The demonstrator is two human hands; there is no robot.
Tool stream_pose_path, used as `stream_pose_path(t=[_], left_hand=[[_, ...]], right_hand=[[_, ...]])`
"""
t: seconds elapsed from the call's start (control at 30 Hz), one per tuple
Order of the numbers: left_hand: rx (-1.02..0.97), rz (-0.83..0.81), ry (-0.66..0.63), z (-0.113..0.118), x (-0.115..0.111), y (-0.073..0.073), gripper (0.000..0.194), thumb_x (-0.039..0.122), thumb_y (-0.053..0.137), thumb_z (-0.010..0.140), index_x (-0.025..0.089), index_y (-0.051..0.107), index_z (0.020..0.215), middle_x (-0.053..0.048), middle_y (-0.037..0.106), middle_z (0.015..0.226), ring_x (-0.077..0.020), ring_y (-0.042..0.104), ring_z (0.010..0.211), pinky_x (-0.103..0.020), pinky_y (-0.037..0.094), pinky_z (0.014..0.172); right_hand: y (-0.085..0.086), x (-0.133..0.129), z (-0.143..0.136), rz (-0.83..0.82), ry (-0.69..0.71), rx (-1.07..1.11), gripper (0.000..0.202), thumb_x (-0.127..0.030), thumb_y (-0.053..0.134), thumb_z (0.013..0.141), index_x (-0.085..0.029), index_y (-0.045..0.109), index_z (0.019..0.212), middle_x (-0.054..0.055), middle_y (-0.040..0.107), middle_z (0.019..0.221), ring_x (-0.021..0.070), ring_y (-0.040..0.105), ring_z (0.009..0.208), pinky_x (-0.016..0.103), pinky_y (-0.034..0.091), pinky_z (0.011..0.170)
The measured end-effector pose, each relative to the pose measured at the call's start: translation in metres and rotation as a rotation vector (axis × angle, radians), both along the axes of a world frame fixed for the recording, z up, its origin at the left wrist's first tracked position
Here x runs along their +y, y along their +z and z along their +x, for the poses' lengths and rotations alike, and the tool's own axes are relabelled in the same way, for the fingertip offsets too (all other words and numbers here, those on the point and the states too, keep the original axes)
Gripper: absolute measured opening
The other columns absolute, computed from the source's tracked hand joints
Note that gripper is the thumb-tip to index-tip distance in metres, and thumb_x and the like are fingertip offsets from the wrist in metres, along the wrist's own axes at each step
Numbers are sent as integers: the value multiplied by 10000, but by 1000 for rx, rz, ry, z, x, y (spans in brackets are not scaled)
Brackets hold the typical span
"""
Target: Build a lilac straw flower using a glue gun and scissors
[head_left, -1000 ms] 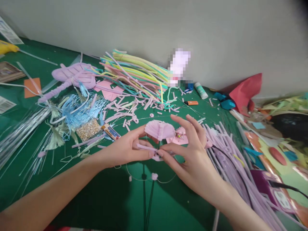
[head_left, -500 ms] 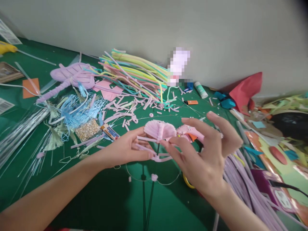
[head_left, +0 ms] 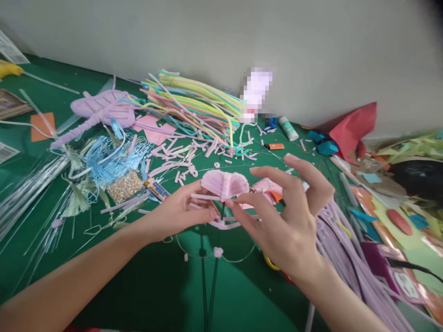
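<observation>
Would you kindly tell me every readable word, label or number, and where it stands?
Nothing can be read.
Green-white tube: print too small.
Small striped block: markings too blurred.
White sheet, upper left: barcode-like lines, illegible.
Purple object: pale label, illegible.
Bright panel: pixelated.

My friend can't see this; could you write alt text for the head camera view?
A person's left hand holds a lilac craft piece with a fan-shaped top, the right hand close to its middle, above a green table. Beyond lies a bundle of multicoloured stems, with blue tassels to the left and long lilac stems to the right.
</observation>
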State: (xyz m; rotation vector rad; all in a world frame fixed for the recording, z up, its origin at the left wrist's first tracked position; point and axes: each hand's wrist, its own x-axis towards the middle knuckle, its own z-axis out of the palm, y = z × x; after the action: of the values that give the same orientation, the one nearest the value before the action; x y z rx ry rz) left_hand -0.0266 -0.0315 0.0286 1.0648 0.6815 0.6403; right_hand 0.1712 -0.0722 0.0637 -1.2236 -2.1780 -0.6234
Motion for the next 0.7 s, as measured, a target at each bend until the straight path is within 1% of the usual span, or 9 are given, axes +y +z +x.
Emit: stream_pose_path(t=[0.17, 0.23, 0.3, 0.33, 0.4, 0.47, 0.57, 0.63, 0.7], left_hand=[[-12, 34, 22, -1, 0, -2, 276, 124, 701, 822, 217, 692, 1081, 27, 686, 830, -110, 657, 808, -168, 523, 717], [-20, 34, 25, -2, 0, -3, 269, 148, 714, 827, 225, 692, 1084, 20, 684, 855, -114, 650, 824, -178, 522, 735], [-46, 33, 24, -2, 1, -4, 270, 180, 729, 829, 227, 688, 1092, 6, 692, 903, -122, 647, 835, -200, 524, 763], [-76, 34, 24, -2, 1, -4, 275, 198, 732, 831, 226, 683, 1100, -5, 699, 933, -131, 650, 849, -214, 527, 777], [-157, 32, 31, -2, 2, -4, 291, 244, 729, 840, 226, 671, 1124, -31, 710, 1014, -157, 661, 901, -239, 532, 801], [-246, 27, 54, -2, 2, -2, 321, 338, 694, 869, 238, 654, 1171, -51, 704, 1116, -178, 665, 956, -260, 537, 821], [-312, 28, 99, -3, 2, 1, 433, 538, 533, 931, 239, 640, 1225, -82, 677, 1237, -212, 667, 999, -319, 543, 854], [-312, 40, 112, -5, 2, 3, 512, 609, 426, 949, 227, 664, 1193, -97, 684, 1252, -241, 669, 1046, -357, 535, 895], [-289, 67, 94, -6, 2, 4, 545, 621, 381, 959, 220, 691, 1159, -97, 692, 1259, -258, 654, 1123, -382, 507, 968]], right_hand=[[1, 1, -3, 23, -9, -10, 140, -178, 762, 782, -197, 623, 783, 130, 658, 1130, 402, 483, 1218, 546, 460, 915], [1, -1, -6, 17, -32, 18, 121, -168, 753, 786, -206, 638, 798, 125, 673, 1069, 367, 520, 1156, 515, 470, 892], [2, -4, -9, -29, -50, 120, 101, -159, 726, 806, -212, 640, 810, 102, 685, 941, 296, 586, 1009, 451, 491, 840], [2, -6, -11, -86, -50, 194, 82, -167, 701, 828, -214, 635, 816, 82, 685, 875, 256, 611, 921, 413, 501, 804], [3, -8, -14, -286, -58, 351, 55, -241, 655, 876, -215, 621, 842, 46, 686, 795, 197, 635, 773, 347, 515, 714], [5, -9, -15, -556, -97, 496, 184, -390, 648, 881, -215, 610, 922, 41, 711, 837, 182, 653, 722, 309, 517, 625], [9, -4, -15, -870, -102, 738, 507, -588, 689, 786, -212, 557, 1099, 84, 712, 1039, 206, 677, 819, 314, 542, 623], [13, -1, -13, -1005, -11, 904, 638, -629, 699, 755, -214, 512, 1202, 113, 677, 1158, 224, 673, 945, 342, 569, 726], [16, 3, -10, -1126, 94, 1041, 684, -622, 705, 755, -221, 489, 1265, 126, 658, 1215, 236, 663, 1031, 365, 571, 816]])
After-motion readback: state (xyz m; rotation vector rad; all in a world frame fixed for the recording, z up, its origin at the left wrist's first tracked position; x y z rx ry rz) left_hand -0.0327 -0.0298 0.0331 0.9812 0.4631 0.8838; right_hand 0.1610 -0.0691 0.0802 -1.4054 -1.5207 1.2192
